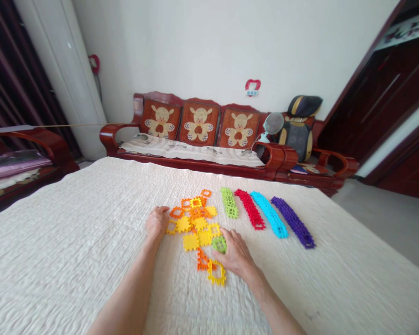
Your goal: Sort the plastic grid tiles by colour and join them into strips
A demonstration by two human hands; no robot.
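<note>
A loose pile of flat plastic interlocking tiles lies on the cream quilted cover, mostly yellow tiles (191, 242) and orange tiles (199, 212), some solid and some with openings. My right hand (236, 252) is at the pile's right side, thumb and fingers around a green window-patterned tile (219, 244). At the left edge of the pile rests my left hand (157, 223), its fingers loosely bent and apart, beside a yellow frame tile (171, 227). I see nothing held in it. Nearest me lie an orange triangular tile (201, 260) and a yellow ring-shaped tile (217, 272).
Right of the pile, sorted rows of tiles lie side by side: a green row (229, 203), a red row (250, 209), a light blue row (269, 214) and a purple row (293, 222). Beyond the covered surface (91, 223) stands a wooden sofa (195, 160), with a small fan (273, 123) near its right arm.
</note>
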